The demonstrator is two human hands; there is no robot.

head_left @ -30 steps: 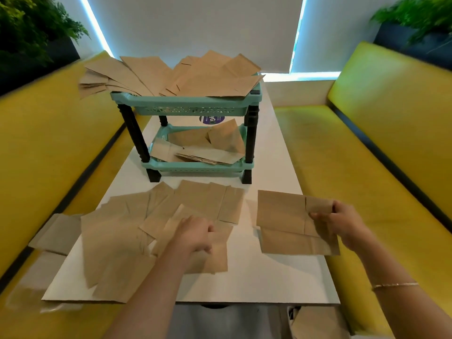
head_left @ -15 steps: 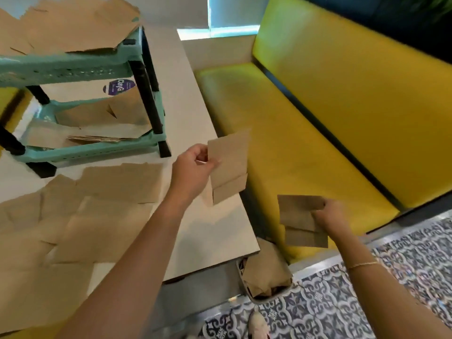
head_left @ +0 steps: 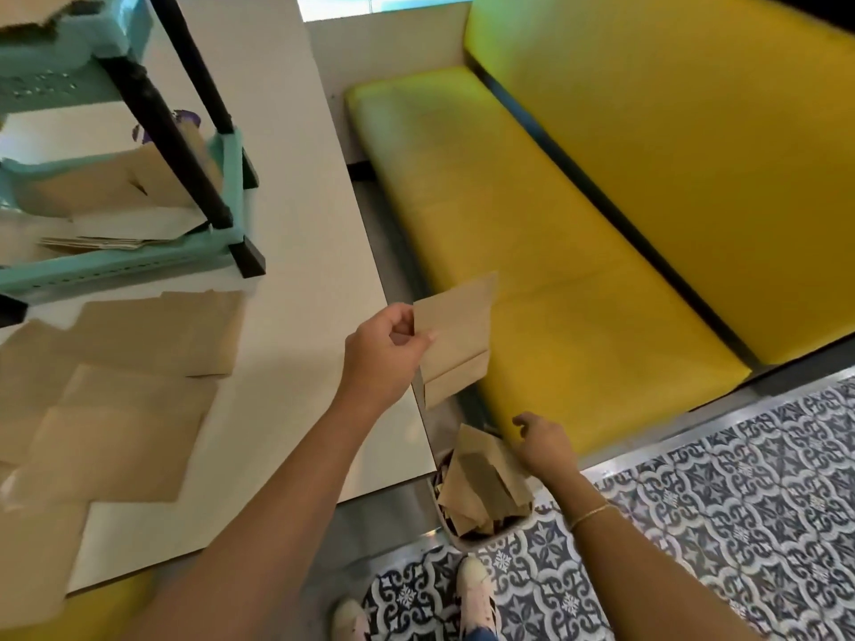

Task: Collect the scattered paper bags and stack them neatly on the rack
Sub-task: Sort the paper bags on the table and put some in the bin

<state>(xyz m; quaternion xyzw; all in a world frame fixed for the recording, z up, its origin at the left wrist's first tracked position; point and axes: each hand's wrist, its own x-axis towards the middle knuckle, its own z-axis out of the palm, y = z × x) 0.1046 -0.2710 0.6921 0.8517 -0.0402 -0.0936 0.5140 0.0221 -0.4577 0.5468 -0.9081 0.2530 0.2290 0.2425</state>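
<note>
My left hand [head_left: 386,351] sits near the middle of the frame, its fingers [head_left: 401,337] pinching one brown paper bag [head_left: 455,337] by its left edge, so the bag hangs just past the right edge of the white table [head_left: 300,252], over the gap before the yellow bench seat [head_left: 546,289]. My right hand [head_left: 546,444] is lower, at centre bottom, with its fingers loosely spread and grasping nothing, hovering just beside a small bin [head_left: 481,536] on the floor that is stuffed with crumpled brown bags [head_left: 481,483]; I cannot tell whether the fingertips touch them. More flat paper bags [head_left: 125,390] lie overlapping across the left part of the table. In the upper left stands the teal rack [head_left: 120,266] with black legs, and a few bags [head_left: 106,233] rest on its lower shelf. A thin bracelet [head_left: 590,515] circles my right wrist. Patterned blue-and-white floor tiles [head_left: 740,501] fill the lower right, and my light shoes [head_left: 474,589] show at the bottom edge.
</note>
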